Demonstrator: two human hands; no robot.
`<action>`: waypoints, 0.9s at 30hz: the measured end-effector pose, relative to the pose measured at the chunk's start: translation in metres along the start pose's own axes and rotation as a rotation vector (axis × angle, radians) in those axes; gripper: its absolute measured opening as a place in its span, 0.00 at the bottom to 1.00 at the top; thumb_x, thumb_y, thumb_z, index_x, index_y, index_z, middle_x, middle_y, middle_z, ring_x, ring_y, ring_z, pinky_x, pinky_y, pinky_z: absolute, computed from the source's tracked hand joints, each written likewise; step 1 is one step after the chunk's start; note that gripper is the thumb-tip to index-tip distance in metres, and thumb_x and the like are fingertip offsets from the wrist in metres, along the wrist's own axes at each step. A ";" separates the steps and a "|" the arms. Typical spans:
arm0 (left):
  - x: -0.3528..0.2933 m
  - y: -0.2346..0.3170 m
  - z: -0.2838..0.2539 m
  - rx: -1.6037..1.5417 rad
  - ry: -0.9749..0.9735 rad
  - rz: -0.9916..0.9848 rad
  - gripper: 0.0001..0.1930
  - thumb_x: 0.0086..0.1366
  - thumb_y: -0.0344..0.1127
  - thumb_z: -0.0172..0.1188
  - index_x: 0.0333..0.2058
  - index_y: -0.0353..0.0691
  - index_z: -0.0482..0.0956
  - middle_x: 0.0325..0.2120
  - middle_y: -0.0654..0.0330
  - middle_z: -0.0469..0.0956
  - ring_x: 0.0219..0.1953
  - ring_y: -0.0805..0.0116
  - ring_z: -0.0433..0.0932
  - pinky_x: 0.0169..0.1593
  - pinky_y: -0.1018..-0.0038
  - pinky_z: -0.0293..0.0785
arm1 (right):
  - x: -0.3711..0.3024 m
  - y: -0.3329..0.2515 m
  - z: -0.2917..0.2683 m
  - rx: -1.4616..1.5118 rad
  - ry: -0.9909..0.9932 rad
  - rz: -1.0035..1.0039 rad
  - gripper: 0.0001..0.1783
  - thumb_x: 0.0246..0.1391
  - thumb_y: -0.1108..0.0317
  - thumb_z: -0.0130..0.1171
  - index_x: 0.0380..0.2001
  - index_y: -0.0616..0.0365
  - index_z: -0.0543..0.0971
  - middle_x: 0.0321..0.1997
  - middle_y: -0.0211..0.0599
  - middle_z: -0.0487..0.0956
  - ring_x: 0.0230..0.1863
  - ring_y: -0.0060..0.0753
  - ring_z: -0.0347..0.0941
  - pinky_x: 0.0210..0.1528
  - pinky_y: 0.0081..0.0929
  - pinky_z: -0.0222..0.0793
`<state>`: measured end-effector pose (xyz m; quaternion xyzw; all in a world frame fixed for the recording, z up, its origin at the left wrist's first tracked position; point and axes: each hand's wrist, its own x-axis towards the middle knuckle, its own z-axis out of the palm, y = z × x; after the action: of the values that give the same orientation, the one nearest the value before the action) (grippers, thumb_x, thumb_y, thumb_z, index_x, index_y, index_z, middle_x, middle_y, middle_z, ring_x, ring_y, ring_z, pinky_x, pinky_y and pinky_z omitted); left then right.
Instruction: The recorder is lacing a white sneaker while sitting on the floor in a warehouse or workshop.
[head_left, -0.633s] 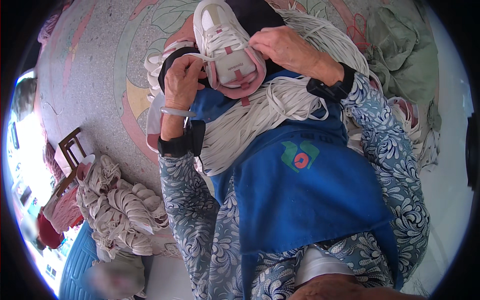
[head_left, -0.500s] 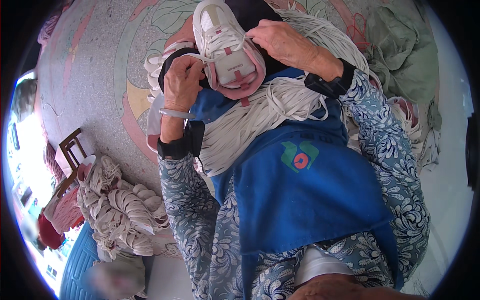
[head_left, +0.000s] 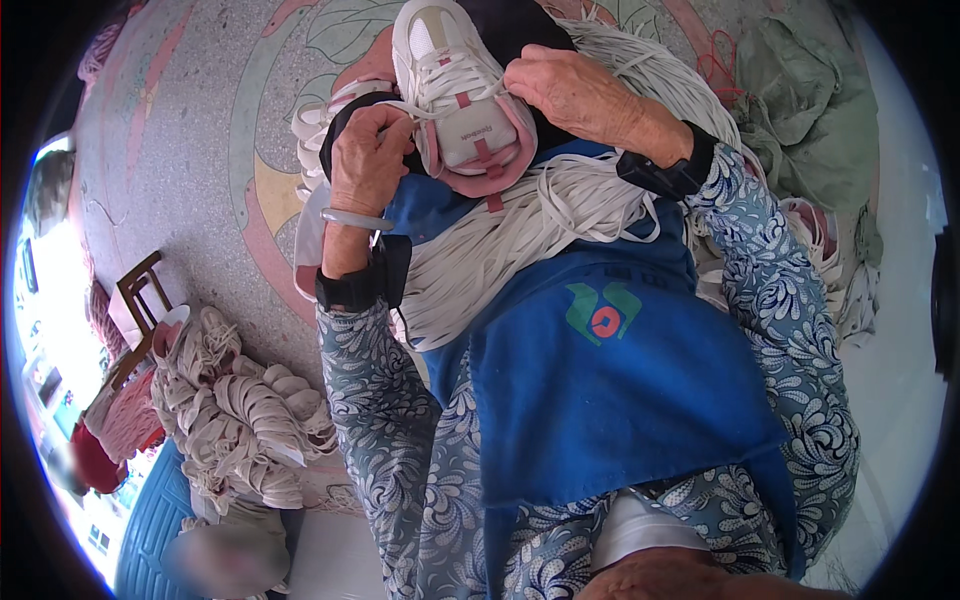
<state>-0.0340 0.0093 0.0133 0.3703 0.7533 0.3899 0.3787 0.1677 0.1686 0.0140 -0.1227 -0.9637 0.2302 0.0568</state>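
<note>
**White lace going into a white-and-pink sneaker, mid-lacing**

White and pink: that's the sneaker [head_left: 455,95] you've got propped on your lap, toe pointing away from you, tongue and collar facing you. It sits at the top of the view, resting on a dark cloth above the blue apron [head_left: 600,400].

Your left hand [head_left: 368,150] is curled closed beside the shoe's left side, fingers pinched on what looks like a lace end. The fisheye bends this area, so I can't confirm the exact strand. Your right hand [head_left: 575,95] is clamped over the shoe's right side near the eyelets, fingers wrapped and steadying it.

The lace [head_left: 450,75] already crosses the upper eyelets in a couple of rows, so I'd judge the step as threading, partly done, lower rows nearest the tongue opening not yet filled.

Next move, as I read it: keep the right hand holding the shoe firm, feed the pinched end through the next open eyelet on the left side, pull snug without twisting.

Around you: a thick bundle of loose white laces [head_left: 520,230] lies draped across your lap, just under the shoe. More knotted lace bundles [head_left: 240,410] are heaped on the floor to your left, well apart from your hands. A small wooden chair [head_left: 140,300] stands near that heap. A grey-green sack [head_left: 810,110] lies at upper right.
</note>
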 end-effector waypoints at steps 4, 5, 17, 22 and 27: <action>-0.001 0.000 -0.001 0.037 -0.012 0.002 0.10 0.57 0.35 0.58 0.30 0.32 0.77 0.26 0.60 0.74 0.24 0.74 0.77 0.24 0.78 0.74 | 0.008 0.003 -0.003 -0.094 -0.058 -0.099 0.06 0.53 0.70 0.49 0.32 0.61 0.73 0.29 0.40 0.69 0.34 0.46 0.70 0.36 0.36 0.68; -0.001 0.000 -0.001 -0.013 -0.012 -0.010 0.10 0.57 0.35 0.58 0.29 0.32 0.77 0.27 0.60 0.74 0.24 0.74 0.77 0.23 0.78 0.73 | 0.008 0.001 -0.006 -0.092 -0.059 -0.103 0.06 0.53 0.70 0.49 0.32 0.61 0.73 0.29 0.40 0.69 0.34 0.46 0.70 0.36 0.36 0.68; 0.008 -0.003 -0.007 0.148 -0.100 0.011 0.11 0.55 0.40 0.55 0.30 0.37 0.79 0.29 0.52 0.76 0.31 0.54 0.77 0.38 0.66 0.71 | 0.017 -0.011 -0.015 -0.193 -0.089 -0.027 0.06 0.53 0.69 0.49 0.27 0.60 0.71 0.29 0.44 0.70 0.31 0.50 0.71 0.32 0.41 0.68; 0.011 -0.009 -0.007 0.200 -0.081 0.112 0.11 0.55 0.39 0.54 0.29 0.38 0.78 0.29 0.53 0.76 0.32 0.53 0.76 0.37 0.65 0.71 | 0.023 -0.013 -0.020 -0.171 -0.151 -0.040 0.07 0.45 0.71 0.54 0.25 0.64 0.76 0.30 0.49 0.76 0.34 0.52 0.76 0.35 0.41 0.72; 0.011 -0.005 -0.006 0.289 -0.065 0.179 0.11 0.55 0.39 0.54 0.29 0.38 0.78 0.29 0.53 0.76 0.32 0.53 0.76 0.37 0.66 0.71 | 0.028 -0.015 -0.020 -0.198 -0.085 -0.181 0.07 0.44 0.72 0.53 0.24 0.65 0.76 0.28 0.49 0.76 0.32 0.52 0.75 0.35 0.41 0.72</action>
<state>-0.0457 0.0152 0.0087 0.4988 0.7531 0.2974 0.3093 0.1407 0.1722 0.0403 -0.0304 -0.9904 0.1328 0.0240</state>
